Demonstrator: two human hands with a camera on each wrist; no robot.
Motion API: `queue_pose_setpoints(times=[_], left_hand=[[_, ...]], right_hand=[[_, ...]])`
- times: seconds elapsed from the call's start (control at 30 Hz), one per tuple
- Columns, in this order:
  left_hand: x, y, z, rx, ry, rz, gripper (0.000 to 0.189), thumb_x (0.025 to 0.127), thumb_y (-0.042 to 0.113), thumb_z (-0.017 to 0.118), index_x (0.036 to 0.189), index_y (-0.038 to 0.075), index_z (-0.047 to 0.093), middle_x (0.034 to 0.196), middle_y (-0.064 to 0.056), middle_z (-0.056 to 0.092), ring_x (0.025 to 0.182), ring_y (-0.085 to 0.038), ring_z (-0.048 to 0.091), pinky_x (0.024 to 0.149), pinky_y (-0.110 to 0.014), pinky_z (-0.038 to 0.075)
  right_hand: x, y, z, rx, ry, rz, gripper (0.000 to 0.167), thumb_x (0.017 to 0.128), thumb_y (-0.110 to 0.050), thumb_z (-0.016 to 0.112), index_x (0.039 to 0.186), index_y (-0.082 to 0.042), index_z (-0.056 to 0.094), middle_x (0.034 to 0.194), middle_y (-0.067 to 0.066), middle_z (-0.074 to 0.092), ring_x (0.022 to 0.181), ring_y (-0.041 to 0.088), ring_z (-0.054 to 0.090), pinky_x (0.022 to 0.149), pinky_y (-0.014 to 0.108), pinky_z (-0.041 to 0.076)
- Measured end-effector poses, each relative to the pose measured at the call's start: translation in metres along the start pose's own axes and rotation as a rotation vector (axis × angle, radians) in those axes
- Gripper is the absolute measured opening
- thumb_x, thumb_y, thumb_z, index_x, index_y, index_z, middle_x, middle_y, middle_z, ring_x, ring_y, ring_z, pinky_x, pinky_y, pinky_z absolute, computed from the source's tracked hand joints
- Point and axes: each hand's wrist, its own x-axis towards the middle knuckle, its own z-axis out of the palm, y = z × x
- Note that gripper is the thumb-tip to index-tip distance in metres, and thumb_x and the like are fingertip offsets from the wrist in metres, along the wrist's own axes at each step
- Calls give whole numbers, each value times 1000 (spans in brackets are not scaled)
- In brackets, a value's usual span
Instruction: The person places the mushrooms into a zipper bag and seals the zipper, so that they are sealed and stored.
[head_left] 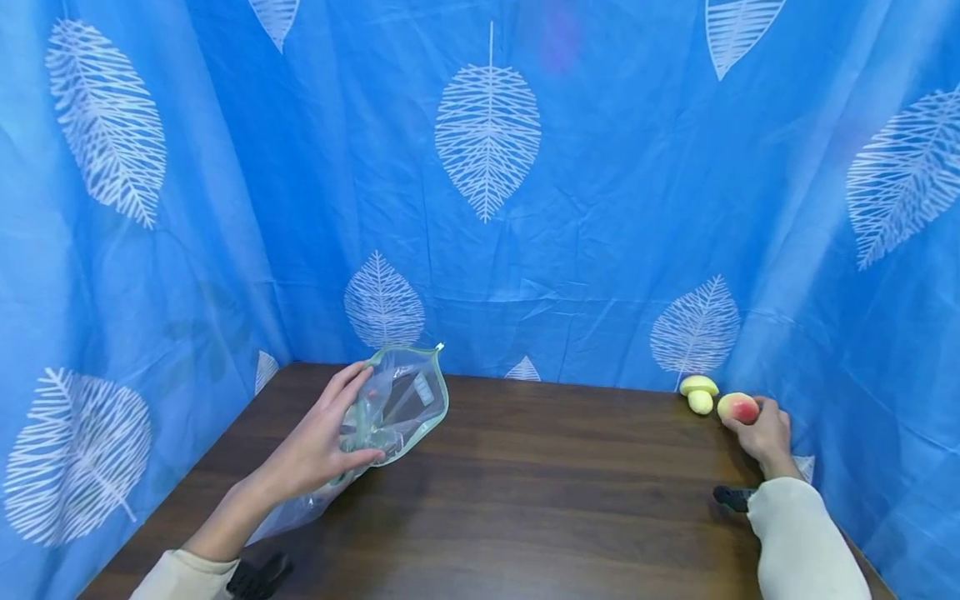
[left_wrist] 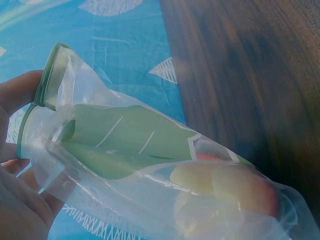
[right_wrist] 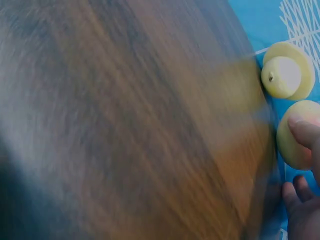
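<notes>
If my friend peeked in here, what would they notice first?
Probably the bright blue cloth with white leaf prints, hanging behind the dark brown wooden table. Next, perhaps the clear, green-rimmed plastic bag in the left grip, then the round yellow-and-red fruit in the right grip, beside a yellow mushroom-shaped thing.

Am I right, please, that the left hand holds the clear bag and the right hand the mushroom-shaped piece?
Not quite: in the head view, the right hand grips the peach-like fruit, beside the mushroom-shaped piece. The left hand does hold the clear bag.
</notes>
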Motion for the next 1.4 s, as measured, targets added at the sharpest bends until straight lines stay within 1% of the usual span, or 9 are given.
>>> queue_pose_setpoints(times=[0.2, 0.4, 0.5, 0.7, 0.8, 0.9, 1.03, 1.23, 1.4], left_hand=[[-2, 0, -2, 4, -4, -7, 105, 78, 12, 93, 158, -6, 29, 162, -22, 25, 130, -41, 53, 83, -44, 60], [-1, -1, -5, 42, 20, 4, 105, 77, 11, 93, 158, -7, 28, 162, -23, 24, 138, -45, 41, 86, -48, 59], [0, 0, -5, 44, 19, 6, 106, 77, 11, 94, 158, -8, 28, 161, -24, 24, 138, -45, 40, 87, -50, 58], [1, 2, -3, 49, 21, 22, 106, 77, 11, 94, 158, -6, 28, 162, -22, 24, 136, -44, 43, 91, -53, 56], [3, 3, -3, 47, 15, 27, 106, 77, 11, 93, 159, -5, 28, 162, -22, 24, 137, -44, 43, 92, -54, 55], [4, 5, -4, 48, 12, 29, 106, 78, 12, 93, 159, -4, 27, 162, -21, 24, 139, -44, 40, 93, -54, 55], [4, 6, -5, 52, 25, 29, 105, 77, 11, 94, 158, -6, 29, 161, -22, 25, 138, -45, 40, 93, -57, 54], [4, 7, -6, 50, 23, 9, 105, 77, 11, 94, 157, -8, 29, 161, -22, 26, 139, -46, 39, 93, -57, 54], [4, 6, -5, 50, 17, 13, 105, 78, 12, 93, 158, -6, 28, 162, -22, 25, 139, -45, 39, 91, -55, 55]], right_hand=[[-7, 2, -7, -23, -9, 59, 77, 94, -20, 75, 139, 22, 28, 129, 45, 36, 123, 60, 35, 106, 68, 34], [-10, -1, -23, -67, -15, -1, 82, 95, -28, 76, 140, 21, 29, 129, 45, 37, 121, 61, 37, 101, 69, 36], [-13, -3, -34, -70, -12, -31, 83, 95, -30, 76, 141, 21, 30, 131, 46, 37, 122, 61, 37, 101, 70, 36], [-19, -20, -48, -66, -15, -143, 83, 95, -34, 77, 140, 21, 34, 131, 45, 41, 119, 60, 41, 97, 69, 39], [-23, -28, -55, -45, -37, -133, 87, 95, -40, 76, 144, 19, 34, 136, 44, 41, 121, 59, 41, 97, 69, 40], [-29, -36, -61, -4, -67, -79, 94, 94, -48, 75, 149, 15, 30, 142, 43, 38, 123, 59, 41, 97, 69, 43], [-37, -40, -63, 24, -102, -51, 98, 92, -53, 75, 151, 11, 30, 145, 42, 37, 122, 58, 42, 95, 68, 46], [-43, -38, -60, -19, -101, -140, 91, 91, -48, 78, 146, 12, 37, 140, 41, 42, 120, 59, 48, 91, 67, 47], [-48, -42, -58, -12, -110, -193, 89, 91, -47, 79, 144, 13, 39, 138, 42, 43, 120, 61, 50, 90, 66, 50]])
